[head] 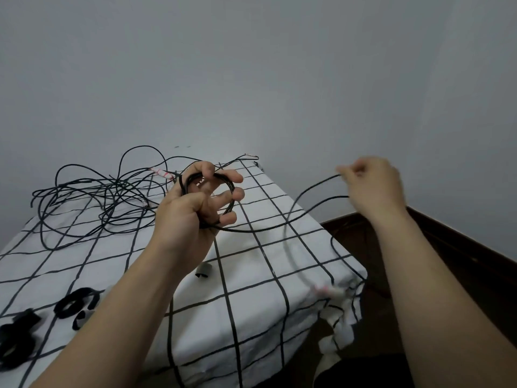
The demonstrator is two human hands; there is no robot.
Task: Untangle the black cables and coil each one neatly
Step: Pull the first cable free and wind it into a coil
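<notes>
Now left hand (pixel 190 217), grip curled round black coil (pixel 233 188); right hand (pixel 373 183), grip pinching loose cable strand (pixel 324 180).

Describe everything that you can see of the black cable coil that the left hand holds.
The coil is a small round bundle of several turns of thin black cable, matt and rubbery in look. The left hand grips it above the checked cloth, with the ring facing the camera and the fingers spread around it. It touches nothing else. From its lower side a free length runs out to the right and curves up to the right hand, which pinches it; that hand is blurred.
</notes>
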